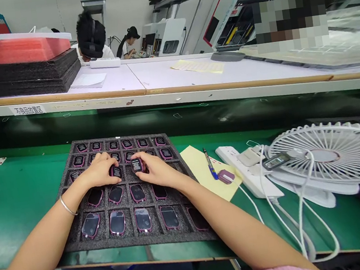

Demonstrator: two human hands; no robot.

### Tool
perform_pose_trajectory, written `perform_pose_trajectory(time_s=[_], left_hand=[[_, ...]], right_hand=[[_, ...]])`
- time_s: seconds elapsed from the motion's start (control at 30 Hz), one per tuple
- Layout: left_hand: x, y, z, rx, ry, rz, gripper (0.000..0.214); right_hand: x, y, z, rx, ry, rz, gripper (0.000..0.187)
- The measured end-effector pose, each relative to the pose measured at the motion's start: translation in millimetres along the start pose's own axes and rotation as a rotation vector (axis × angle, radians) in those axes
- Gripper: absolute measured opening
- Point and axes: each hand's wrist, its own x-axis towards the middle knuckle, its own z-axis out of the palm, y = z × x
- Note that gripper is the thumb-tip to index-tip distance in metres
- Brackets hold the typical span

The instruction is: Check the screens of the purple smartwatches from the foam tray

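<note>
A dark foam tray (pixel 130 240) with square compartments lies in front of me, filled with rows of small smartwatch bodies with purple-red frames. In its third row, my left hand (pixel 100 170) has its thumb and fingers closed round the edges of one watch body (pixel 116 172), whose screen is lit with white marks. My right hand (pixel 154 167) pinches another lit watch body (pixel 136 164) just to the right, over its compartment. The front two rows have dark screens, such as this watch body (pixel 143 219). Watches at the back show white marks. My hands and right forearm hide some compartments.
Right of the tray lie a yellow sheet (pixel 192 162), a marker pen (pixel 210 164), a purple charging piece (pixel 226 176), a white power strip (pixel 251 174) and a white fan (pixel 328 155) with loose cables. A raised shelf (pixel 146 79) behind carries stacked foam (pixel 19 74). Other people sit beyond.
</note>
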Motion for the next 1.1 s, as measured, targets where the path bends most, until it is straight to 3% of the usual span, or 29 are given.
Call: perform_pose_trajectory(time_s=[0.1, 0.2, 0.37, 0.47, 0.57, 0.67, 0.77, 0.9, 1.03, 1.1], left_hand=[[-0.3, -0.7, -3.0, 0.046, 0.007, 0.022, 0.05], [2.5, 7.8, -5.3, 0.069, 0.026, 0.058, 0.043], [22.6, 44.8, 9.9, 0.084, 0.025, 0.125, 0.021], [41.4, 69.5, 29.6, 0.077, 0.017, 0.12, 0.016], [56.7, 87.4, 46.9, 0.04, 0.021, 0.065, 0.015], [63.9, 97.6, 53.4, -0.049, 0.03, 0.043, 0.017], [62.8, 102.5, 47.7, -0.194, 0.042, 0.061, 0.026], [51.5, 99.3, 26.2, -0.475, 0.026, 0.064, 0.027], [31.8, 82.8, -0.9, -0.787, 0.071, -0.029, 0.03], [21.0, 72.6, -11.4, -0.898, 0.135, -0.092, 0.041]], right_hand=[[2.2, 0.7, 2.1, -0.144, -0.028, -0.06, 0.044], [3.8, -0.3, -5.3, -0.224, -0.074, -0.005, 0.05], [-7.5, 2.2, -48.7, -0.323, 0.133, 0.127, 0.031], [-24.3, 8.2, -68.0, -0.543, 0.038, 0.318, 0.028], [-42.9, 14.6, -67.6, -0.664, -0.043, 0.476, 0.033], [-56.5, 19.9, -56.3, -0.677, -0.028, 0.47, 0.032], [-62.0, 24.5, -46.1, -0.58, 0.055, 0.42, 0.021], [-61.7, 28.6, -39.4, -0.362, 0.136, 0.377, 0.007], [-55.3, 23.9, -39.2, -0.236, 0.179, 0.35, 0.01], [-46.5, 16.2, -38.9, 0.062, 0.186, 0.323, 0.013]])
